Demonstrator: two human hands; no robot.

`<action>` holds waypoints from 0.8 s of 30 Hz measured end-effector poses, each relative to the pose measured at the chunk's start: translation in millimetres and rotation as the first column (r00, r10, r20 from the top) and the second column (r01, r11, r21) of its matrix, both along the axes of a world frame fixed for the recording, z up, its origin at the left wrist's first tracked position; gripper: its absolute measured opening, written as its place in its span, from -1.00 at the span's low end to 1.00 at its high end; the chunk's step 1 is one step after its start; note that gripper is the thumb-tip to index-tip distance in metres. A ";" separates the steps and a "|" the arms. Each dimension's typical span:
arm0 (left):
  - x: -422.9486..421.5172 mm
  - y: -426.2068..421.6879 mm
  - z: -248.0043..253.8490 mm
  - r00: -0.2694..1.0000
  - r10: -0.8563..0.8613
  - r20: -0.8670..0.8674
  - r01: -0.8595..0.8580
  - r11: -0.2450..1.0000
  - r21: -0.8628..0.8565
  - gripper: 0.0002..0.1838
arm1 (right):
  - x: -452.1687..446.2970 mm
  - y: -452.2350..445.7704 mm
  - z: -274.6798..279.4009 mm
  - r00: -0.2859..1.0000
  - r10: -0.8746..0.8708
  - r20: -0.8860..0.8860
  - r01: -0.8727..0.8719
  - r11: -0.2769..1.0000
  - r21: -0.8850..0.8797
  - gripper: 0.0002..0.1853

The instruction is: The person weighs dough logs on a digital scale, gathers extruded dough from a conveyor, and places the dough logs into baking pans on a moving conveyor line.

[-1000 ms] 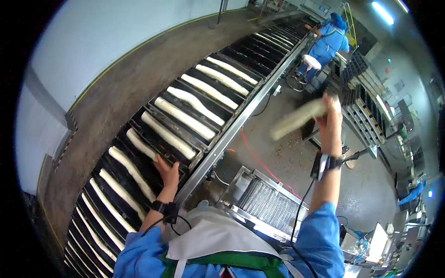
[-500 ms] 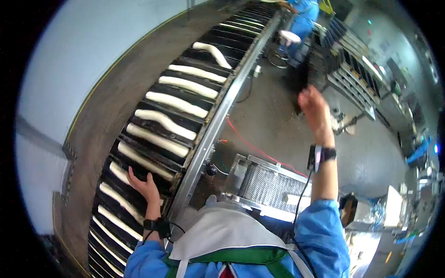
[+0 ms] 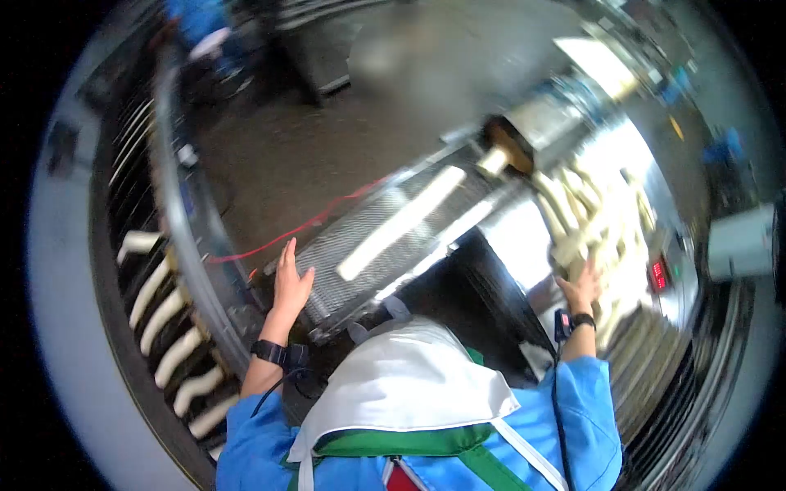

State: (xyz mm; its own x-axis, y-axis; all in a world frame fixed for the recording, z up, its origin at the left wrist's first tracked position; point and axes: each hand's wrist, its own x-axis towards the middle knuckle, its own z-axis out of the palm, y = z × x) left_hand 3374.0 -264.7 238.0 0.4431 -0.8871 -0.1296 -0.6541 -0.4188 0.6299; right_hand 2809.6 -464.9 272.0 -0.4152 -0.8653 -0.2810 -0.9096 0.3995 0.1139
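Note:
My left hand is open with nothing in it, fingers spread, just left of the mesh belt. A long pale dough strip lies along that belt, and a shorter dough piece is at its far end. On the right, my right hand is spread at the near edge of a pile of dough strips on a shiny metal table. Its fingertips are against or just above the dough; blur hides whether they touch.
At the left, a rail runs beside dark trays holding dough strips. A co-worker in blue is at the top left. A red cable crosses behind the belt. A red digital display is at the right.
The view has swung right, toward the belt and table. My left hand has left the dough in the trays. My right hand, which held a dough strip and then released it, is now at the pile.

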 end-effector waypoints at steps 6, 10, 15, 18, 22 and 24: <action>-72.5 -93.1 -51.9 0.892 -0.451 -0.020 0.451 0.887 0.095 -0.23 | -42.7 37.5 -10.7 0.971 0.218 0.094 -0.139 0.844 -0.517 -0.09; -95.8 -91.5 -45.7 0.907 -0.406 0.115 0.397 0.913 0.091 -0.28 | -77.0 -8.5 -11.1 0.999 0.039 -0.008 -0.038 0.881 -0.471 0.02; -82.9 -65.6 -40.5 0.940 -0.327 0.098 0.325 0.945 0.036 -0.29 | -43.2 -73.0 -5.6 0.998 -0.037 0.054 0.054 0.937 -0.345 0.07; -78.8 -46.8 -32.6 0.969 -0.225 0.104 0.216 0.972 0.089 -0.30 | -6.5 -97.5 1.9 0.947 -0.321 0.020 0.321 0.942 -0.097 0.16; -71.7 -30.7 -17.8 0.993 -0.052 0.105 0.035 0.988 0.153 -0.40 | 7.9 -122.1 -5.5 0.964 -0.265 0.022 0.265 0.947 -0.180 -0.12; -67.0 -25.7 -17.7 0.995 0.001 0.103 -0.024 0.975 0.221 -0.44 | -52.6 -134.0 -53.0 0.967 -0.088 0.241 0.162 0.938 -0.306 -0.12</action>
